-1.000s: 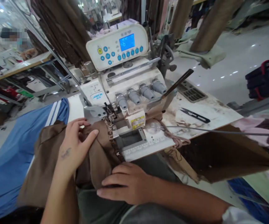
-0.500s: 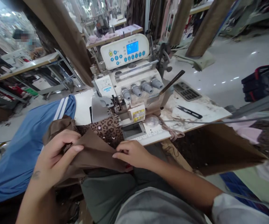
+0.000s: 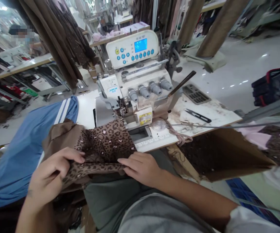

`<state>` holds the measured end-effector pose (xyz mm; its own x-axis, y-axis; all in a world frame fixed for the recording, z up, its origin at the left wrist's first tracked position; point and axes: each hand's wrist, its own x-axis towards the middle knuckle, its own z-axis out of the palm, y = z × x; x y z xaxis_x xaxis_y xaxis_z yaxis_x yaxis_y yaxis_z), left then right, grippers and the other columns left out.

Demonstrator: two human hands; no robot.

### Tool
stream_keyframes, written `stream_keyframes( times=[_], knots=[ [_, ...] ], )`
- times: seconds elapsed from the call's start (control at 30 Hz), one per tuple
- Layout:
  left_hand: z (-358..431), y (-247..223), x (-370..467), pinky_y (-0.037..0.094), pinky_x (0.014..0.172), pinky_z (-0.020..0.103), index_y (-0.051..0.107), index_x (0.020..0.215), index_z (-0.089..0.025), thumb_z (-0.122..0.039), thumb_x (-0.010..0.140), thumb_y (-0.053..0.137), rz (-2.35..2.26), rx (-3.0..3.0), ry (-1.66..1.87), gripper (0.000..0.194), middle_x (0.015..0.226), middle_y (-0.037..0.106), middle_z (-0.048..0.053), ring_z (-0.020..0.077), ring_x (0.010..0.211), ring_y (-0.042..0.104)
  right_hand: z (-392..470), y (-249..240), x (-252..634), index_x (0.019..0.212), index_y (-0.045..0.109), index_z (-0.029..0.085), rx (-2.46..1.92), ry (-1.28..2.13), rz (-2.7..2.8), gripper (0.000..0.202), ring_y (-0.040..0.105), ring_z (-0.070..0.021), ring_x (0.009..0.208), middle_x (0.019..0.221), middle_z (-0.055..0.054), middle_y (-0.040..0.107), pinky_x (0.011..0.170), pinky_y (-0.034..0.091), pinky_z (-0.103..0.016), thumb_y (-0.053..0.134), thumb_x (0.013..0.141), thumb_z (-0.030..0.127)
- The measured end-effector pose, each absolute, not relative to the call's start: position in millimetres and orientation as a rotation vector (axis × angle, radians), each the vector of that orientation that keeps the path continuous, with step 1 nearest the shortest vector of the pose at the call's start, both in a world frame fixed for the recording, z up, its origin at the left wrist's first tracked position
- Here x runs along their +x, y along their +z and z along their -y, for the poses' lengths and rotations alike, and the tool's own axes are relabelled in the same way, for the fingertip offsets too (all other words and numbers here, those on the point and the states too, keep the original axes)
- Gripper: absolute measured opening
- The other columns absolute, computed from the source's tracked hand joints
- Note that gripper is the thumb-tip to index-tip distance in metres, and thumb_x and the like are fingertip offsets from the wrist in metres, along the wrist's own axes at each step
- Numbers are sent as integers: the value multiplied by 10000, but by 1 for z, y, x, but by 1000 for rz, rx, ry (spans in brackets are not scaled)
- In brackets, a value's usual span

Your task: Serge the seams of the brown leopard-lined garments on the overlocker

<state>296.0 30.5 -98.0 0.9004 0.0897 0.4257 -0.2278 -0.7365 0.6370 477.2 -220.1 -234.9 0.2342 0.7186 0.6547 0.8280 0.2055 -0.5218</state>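
Observation:
A brown leopard-print fabric piece runs from the presser foot of the white overlock sewing machine toward my lap. Along its near folded edge, my left hand grips the cloth at the left, thumb beneath and fingers curled. My right hand pinches the same edge at the right, fingers bent over it. Plain brown fabric is bunched beyond my left hand, on the table's left part. The print side faces up between the hands, with small pale motifs on it.
Black thread snips lie on the table right of the machine, near a grey slotted tray. Blue fabric with white stripes drapes over the left side. A cardboard box stands below right. Another person sits at a machine far left.
The plain brown layer that covered the cloth between my hands has been turned away, baring the leopard print. My left hand has moved slightly left and down; my right fingers have shifted along the edge.

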Motion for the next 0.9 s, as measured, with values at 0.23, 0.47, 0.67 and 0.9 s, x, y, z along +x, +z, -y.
stream_keyframes(
  times=[0.23, 0.47, 0.67, 0.9],
  knots=[
    [3, -125, 403, 515, 913, 239, 774, 1096, -273, -212, 1027, 637, -92, 2644, 818, 165, 1033, 801, -8, 142, 965, 738, 224, -235, 494, 805, 772, 198, -1708, 390, 1116, 332, 699, -181, 803, 983, -72, 754, 780, 545, -292, 665, 1070, 368],
    [-5, -128, 409, 495, 839, 244, 771, 961, -289, -250, 981, 731, -274, 2514, 688, 59, 946, 714, -32, 125, 892, 674, 222, -267, 475, 724, 614, 190, -1581, 446, 1382, 404, 575, -136, 664, 686, 16, 625, 635, 374, -239, 637, 1095, 350],
    [2, -128, 408, 485, 849, 280, 785, 985, -328, -267, 993, 713, -369, 2483, 690, 95, 936, 712, -32, 141, 897, 664, 231, -282, 468, 670, 507, 207, -1433, 383, 1226, 573, 519, -119, 584, 606, 34, 548, 588, 334, -259, 458, 1157, 504],
    [-9, -137, 427, 288, 1234, 460, 704, 993, -281, -456, 931, 740, -623, 2306, 573, 188, 1532, 532, 67, 303, 1528, 406, 229, -276, 479, 666, 510, 205, -1374, 314, 1213, 553, 497, -105, 557, 584, 40, 536, 572, 333, -248, 482, 1162, 449]
  ],
)
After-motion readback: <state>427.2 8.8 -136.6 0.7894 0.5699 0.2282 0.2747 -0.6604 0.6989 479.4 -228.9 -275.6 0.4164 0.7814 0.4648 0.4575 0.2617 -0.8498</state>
